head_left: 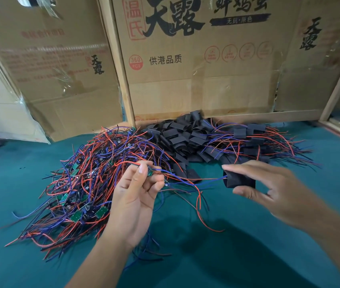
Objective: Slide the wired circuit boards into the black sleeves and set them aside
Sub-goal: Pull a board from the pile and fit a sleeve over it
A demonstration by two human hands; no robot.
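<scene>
My left hand (138,190) pinches a small green circuit board (149,171) between thumb and fingers, palm up. Its red and blue wires trail right to a black sleeve (240,179), which my right hand (273,183) pinches between thumb and forefinger. The wire ends reach the sleeve's left mouth. A big tangle of wired boards (86,183) lies on the left. Loose black sleeves (183,136) are heaped at the back centre. Sleeved boards with wires (254,140) lie in a pile at the back right.
The work surface is a teal mat (206,256). Large cardboard boxes (185,59) stand upright right behind the piles, with wooden strips along their edges. More wires lie beyond a wooden frame (339,129) at the far right.
</scene>
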